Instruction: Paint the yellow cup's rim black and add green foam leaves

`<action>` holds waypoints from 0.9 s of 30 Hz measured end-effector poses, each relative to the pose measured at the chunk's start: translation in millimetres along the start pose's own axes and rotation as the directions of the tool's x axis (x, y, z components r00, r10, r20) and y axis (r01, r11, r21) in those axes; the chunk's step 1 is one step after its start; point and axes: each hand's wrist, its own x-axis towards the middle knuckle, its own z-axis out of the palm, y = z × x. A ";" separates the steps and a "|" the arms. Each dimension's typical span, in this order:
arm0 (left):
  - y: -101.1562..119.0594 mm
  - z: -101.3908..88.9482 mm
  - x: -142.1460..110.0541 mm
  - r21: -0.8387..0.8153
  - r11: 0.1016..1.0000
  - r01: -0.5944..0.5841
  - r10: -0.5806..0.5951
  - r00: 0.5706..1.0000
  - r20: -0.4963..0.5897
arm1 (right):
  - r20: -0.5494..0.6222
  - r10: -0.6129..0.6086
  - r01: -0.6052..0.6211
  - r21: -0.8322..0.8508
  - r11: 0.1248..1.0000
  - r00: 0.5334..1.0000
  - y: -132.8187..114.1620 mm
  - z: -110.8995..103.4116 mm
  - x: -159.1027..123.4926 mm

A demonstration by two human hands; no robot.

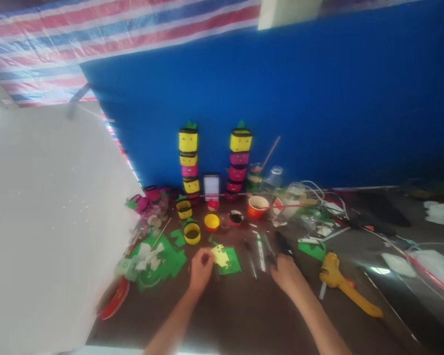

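My left hand (202, 268) is curled, its fingertips closed at the left edge of a small pale yellow sheet (221, 256) with cut-looking notches. That sheet overlaps a green felt-like square (232, 262) on the dark table. To the right, my right hand (285, 272) reaches down with its fingers closed around what look like scissors (268, 245), blurred, their slim blades pointing away. Between my hands lie a white marker-like pen (261, 252) and a thin dark tool (251, 259). A black-handled object (283, 243) lies just beyond my right hand.
Two stacks of yellow and pink pots (188, 141) (240, 141) stand against the blue panel (318, 98). Small yellow cups (192, 233) (211, 222) and a red paper cup (258, 208) are nearer. Green scraps (170, 264) lie left, a yellow glue gun (348, 286) right.
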 end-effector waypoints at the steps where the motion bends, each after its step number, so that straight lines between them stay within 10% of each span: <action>1: 2.4 0.5 -1.0 0.010 1.000 -0.008 0.007 1.000 0.013 | 0.002 0.019 -0.019 -0.002 1.000 1.000 -2.0 1.0 -0.1; 10: 10.4 2.8 -4.9 -0.035 0.997 -0.062 0.064 0.996 0.059 | -0.002 0.136 -0.136 0.053 0.989 0.991 12.6 -13.0 -19.0; 13: 13.1 3.2 -3.4 -0.011 0.997 -0.078 0.079 0.995 0.064 | -0.083 0.152 -0.114 0.355 0.928 0.985 11.6 -7.7 -34.9; 19: 13.5 12.0 3.6 -0.031 0.996 -0.078 0.080 0.992 0.093 | 0.138 -0.170 -0.028 0.849 0.527 0.976 -25.4 5.7 -64.8; 27: 9.4 9.1 0.5 -0.115 0.993 0.001 0.020 0.983 0.182 | 0.335 -0.370 -0.142 0.876 0.461 0.867 -35.7 3.8 -62.5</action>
